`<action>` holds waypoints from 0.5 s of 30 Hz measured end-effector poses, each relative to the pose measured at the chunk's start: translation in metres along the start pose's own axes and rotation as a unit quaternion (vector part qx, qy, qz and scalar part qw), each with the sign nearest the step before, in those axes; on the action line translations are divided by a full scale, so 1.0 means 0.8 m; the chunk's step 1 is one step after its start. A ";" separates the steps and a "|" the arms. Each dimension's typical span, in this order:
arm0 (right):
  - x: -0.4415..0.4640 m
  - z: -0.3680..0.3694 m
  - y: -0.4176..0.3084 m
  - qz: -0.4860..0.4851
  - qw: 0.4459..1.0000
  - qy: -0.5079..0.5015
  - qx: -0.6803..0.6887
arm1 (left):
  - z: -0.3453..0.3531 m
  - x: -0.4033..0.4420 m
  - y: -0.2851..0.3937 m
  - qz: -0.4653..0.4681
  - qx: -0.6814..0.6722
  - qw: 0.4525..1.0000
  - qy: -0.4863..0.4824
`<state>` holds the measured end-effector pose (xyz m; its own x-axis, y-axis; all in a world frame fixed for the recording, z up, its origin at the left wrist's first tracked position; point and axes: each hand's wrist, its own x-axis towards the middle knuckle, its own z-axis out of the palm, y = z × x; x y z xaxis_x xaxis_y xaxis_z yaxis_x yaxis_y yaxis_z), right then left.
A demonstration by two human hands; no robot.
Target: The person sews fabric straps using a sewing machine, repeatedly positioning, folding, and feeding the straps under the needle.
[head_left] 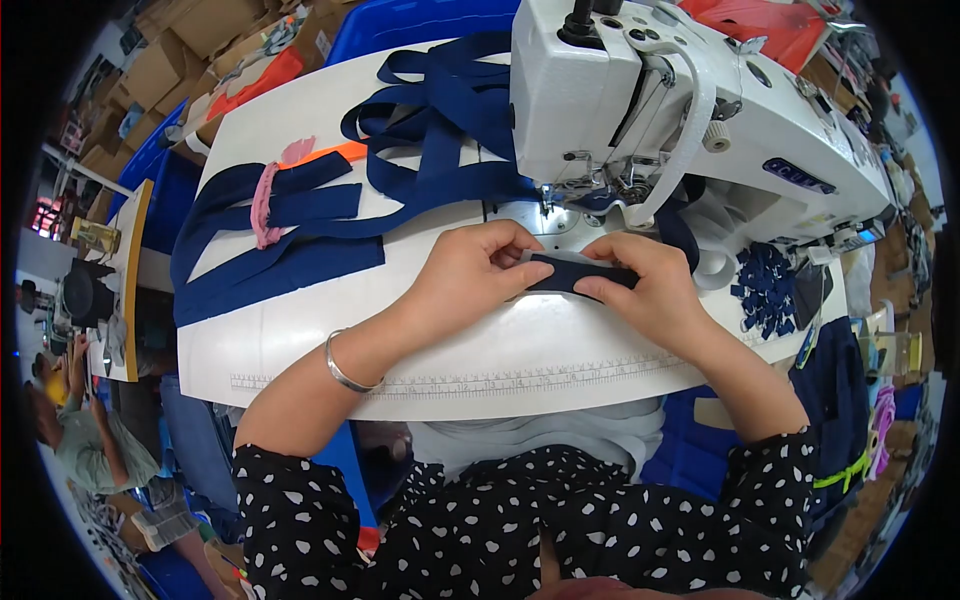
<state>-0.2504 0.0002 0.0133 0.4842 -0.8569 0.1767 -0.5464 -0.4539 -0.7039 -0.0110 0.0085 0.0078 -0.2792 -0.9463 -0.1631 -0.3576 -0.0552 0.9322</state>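
Note:
Both hands pinch a short navy fabric strip (568, 276) with a pale layer along its far edge, just in front of the sewing machine (580, 100). My left hand (480, 265) grips the strip's left end between thumb and fingers. On its right end, my right hand (645, 280) presses thumb against fingers. The needle area and metal plate (568, 228) lie right beyond the fingertips, apart from the strip. A long navy band (440, 190) runs in loops on the table to the machine's left, its end reaching the presser foot area.
Navy strips tied with a pink band (264, 205) lie at left. A pile of small navy pieces (768, 290) sits at right, near a white rolled band (714, 262). A printed ruler (480, 384) follows the table's front edge. Another person (100, 445) sits far left.

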 end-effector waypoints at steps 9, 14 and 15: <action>0.001 0.004 0.005 0.010 1.000 0.011 -0.013 | 0.001 0.001 -0.004 -0.009 -0.036 0.999 -0.014; 0.002 0.000 -0.007 0.067 0.996 -0.040 -0.053 | -0.001 0.001 -0.001 -0.037 -0.055 0.997 -0.024; -0.001 0.003 -0.008 -0.029 0.992 0.020 -0.124 | -0.001 0.001 0.000 -0.038 -0.056 0.997 -0.023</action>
<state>-0.2460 0.0046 0.0160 0.4950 -0.8344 0.2423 -0.6725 -0.5445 -0.5013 -0.0104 0.0076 0.0081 -0.2972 -0.9225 -0.2463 -0.2776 -0.1633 0.9467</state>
